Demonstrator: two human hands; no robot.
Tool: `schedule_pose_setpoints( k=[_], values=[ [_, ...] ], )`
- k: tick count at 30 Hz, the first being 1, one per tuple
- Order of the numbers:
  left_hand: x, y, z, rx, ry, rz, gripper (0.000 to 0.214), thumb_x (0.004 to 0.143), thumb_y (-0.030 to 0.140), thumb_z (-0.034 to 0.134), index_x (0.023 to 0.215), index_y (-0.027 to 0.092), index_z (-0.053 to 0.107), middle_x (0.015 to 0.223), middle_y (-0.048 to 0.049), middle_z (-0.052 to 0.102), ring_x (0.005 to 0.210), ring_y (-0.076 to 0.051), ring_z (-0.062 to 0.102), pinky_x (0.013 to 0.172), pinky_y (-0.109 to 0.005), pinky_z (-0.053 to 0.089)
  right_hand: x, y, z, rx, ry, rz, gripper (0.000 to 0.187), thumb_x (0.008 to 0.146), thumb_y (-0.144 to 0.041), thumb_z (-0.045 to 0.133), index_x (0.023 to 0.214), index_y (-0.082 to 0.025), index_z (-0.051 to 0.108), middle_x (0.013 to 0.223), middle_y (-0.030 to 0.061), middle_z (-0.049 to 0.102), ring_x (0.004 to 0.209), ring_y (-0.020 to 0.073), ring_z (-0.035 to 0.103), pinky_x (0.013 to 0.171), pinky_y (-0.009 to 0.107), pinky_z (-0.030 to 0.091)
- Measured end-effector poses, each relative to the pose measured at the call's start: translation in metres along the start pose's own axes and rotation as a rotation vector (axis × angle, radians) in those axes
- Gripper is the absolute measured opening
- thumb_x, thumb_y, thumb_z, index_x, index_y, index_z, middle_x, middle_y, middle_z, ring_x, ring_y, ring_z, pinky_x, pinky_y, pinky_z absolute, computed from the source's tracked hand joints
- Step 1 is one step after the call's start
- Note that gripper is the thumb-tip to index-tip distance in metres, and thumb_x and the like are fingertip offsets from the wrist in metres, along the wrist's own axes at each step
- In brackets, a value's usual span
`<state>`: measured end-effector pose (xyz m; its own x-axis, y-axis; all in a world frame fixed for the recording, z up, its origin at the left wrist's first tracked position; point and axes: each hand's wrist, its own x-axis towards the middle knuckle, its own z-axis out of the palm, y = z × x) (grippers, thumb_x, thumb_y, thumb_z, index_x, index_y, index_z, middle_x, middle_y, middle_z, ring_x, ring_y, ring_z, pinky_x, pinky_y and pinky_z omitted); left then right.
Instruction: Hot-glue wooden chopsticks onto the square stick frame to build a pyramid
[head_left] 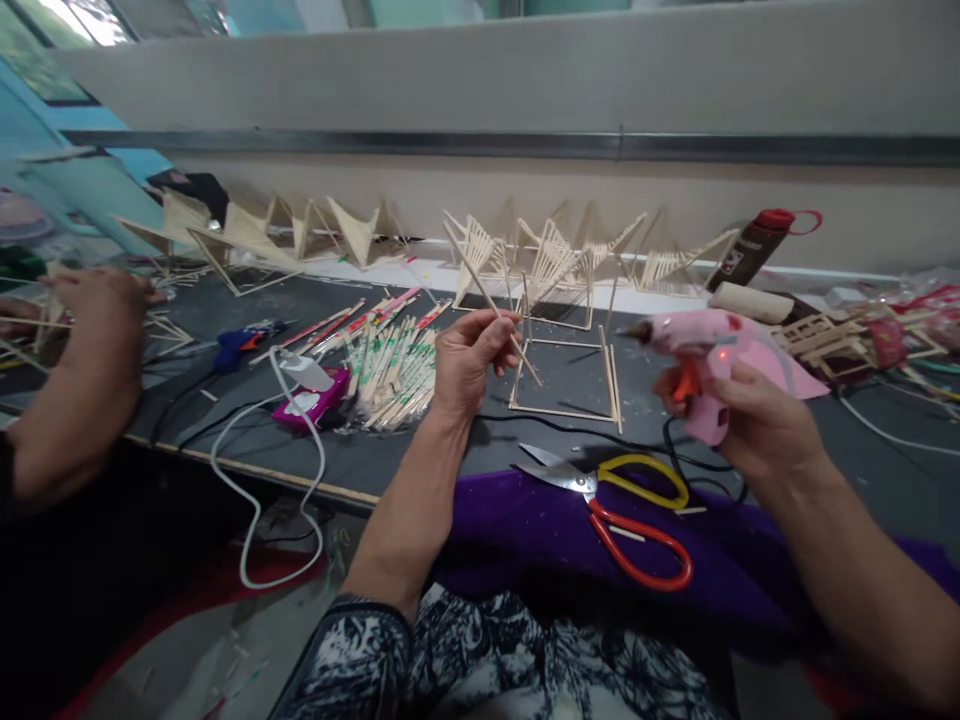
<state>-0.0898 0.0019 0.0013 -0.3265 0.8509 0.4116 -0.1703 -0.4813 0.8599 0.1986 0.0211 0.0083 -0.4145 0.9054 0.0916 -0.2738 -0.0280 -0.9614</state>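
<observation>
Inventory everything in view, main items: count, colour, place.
Stick: one, pale, left hand
Glue gun: one, pink, right hand
Stick frame: one, pale, centre
Scissors: one, red/yellow handles, near edge
Cloth: one, purple, near edge
Stick models: several, pale, along wall
Loose sticks: many, pale, green, red, left of centre
Box: one, purple, beside them
Second glue gun: one, blue, farther left
Bottle: one, dark, red cap, back right
Table: one, dark grey, below
Co-worker: one, dark clothing, left edge
Left hand: one, bare, centre
Right hand: one, bare, right

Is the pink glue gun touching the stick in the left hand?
Apart: the head view shows a wide gap between the glue gun and the stick in the left hand.
</observation>
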Motion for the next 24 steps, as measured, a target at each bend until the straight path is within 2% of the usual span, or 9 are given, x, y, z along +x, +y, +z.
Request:
schedule_pose_setpoints(
  k=[2, 7, 10, 14, 18, 24],
  values=[
    [0.0, -0.001, 0.001, -0.003, -0.006, -0.006, 0.03, 0.071, 0.044, 0.079, 0.085, 0.018, 0.074, 0.066, 0.0, 0.069, 0.045, -0.007, 0.061, 0.034, -0.014, 0.037, -0.001, 0.012, -0.005, -0.047, 0.013, 0.053, 0.029, 0.062, -0.033, 0.081, 0.087, -0.019, 0.076, 0.082, 0.0075, 0.074, 0.072, 0.0184, 0.065, 0.061, 0.026, 0.051],
    [-0.001, -0.001, 0.003, 0.009, 0.016, -0.019, 0.034, 0.073, 0.046, 0.076, 0.089, 0.017, 0.073, 0.071, -0.0031, 0.072, 0.046, -0.008, 0.063, 0.034, -0.014, 0.038, -0.001, 0.034, -0.01, -0.134, 0.04, 0.095, 0.026, 0.058, -0.03, 0.082, 0.081, -0.019, 0.076, 0.077, 0.0067, 0.075, 0.071, 0.021, 0.067, 0.066, 0.03, 0.051],
    [0.0, 0.0, 0.004, -0.007, 0.018, -0.031, 0.035, 0.073, 0.046, 0.076, 0.09, 0.016, 0.072, 0.071, -0.0035, 0.072, 0.047, -0.009, 0.064, 0.034, -0.014, 0.038, -0.001, 0.041, -0.007, -0.181, 0.083, 0.065, 0.024, 0.063, -0.033, 0.08, 0.083, -0.02, 0.076, 0.08, 0.0061, 0.075, 0.08, 0.0238, 0.068, 0.068, 0.031, 0.05],
    [0.0, 0.001, 0.003, -0.017, 0.043, -0.054, 0.037, 0.071, 0.046, 0.077, 0.088, 0.014, 0.071, 0.07, -0.0029, 0.071, 0.048, -0.009, 0.064, 0.035, -0.014, 0.04, -0.002, 0.046, -0.001, -0.228, -0.008, 0.044, 0.029, 0.076, -0.039, 0.073, 0.097, -0.02, 0.075, 0.1, 0.0079, 0.075, 0.093, 0.0239, 0.068, 0.081, 0.034, 0.05],
    [0.001, 0.002, 0.002, -0.011, 0.067, -0.068, 0.037, 0.07, 0.045, 0.078, 0.088, 0.013, 0.07, 0.07, -0.0033, 0.072, 0.05, -0.009, 0.065, 0.036, -0.014, 0.04, -0.003, 0.051, 0.003, -0.268, -0.076, 0.099, 0.03, 0.079, -0.044, 0.071, 0.094, -0.019, 0.075, 0.097, 0.0081, 0.075, 0.087, 0.0214, 0.068, 0.078, 0.032, 0.051],
    [0.003, 0.002, 0.001, -0.029, 0.083, -0.092, 0.037, 0.07, 0.045, 0.078, 0.087, 0.013, 0.069, 0.07, -0.0027, 0.071, 0.05, -0.01, 0.066, 0.035, -0.013, 0.04, -0.003, 0.056, 0.012, -0.192, -0.02, 0.091, 0.037, 0.069, -0.053, 0.077, 0.082, -0.019, 0.074, 0.082, 0.0074, 0.073, 0.074, 0.0206, 0.068, 0.073, 0.034, 0.054]
  ],
)
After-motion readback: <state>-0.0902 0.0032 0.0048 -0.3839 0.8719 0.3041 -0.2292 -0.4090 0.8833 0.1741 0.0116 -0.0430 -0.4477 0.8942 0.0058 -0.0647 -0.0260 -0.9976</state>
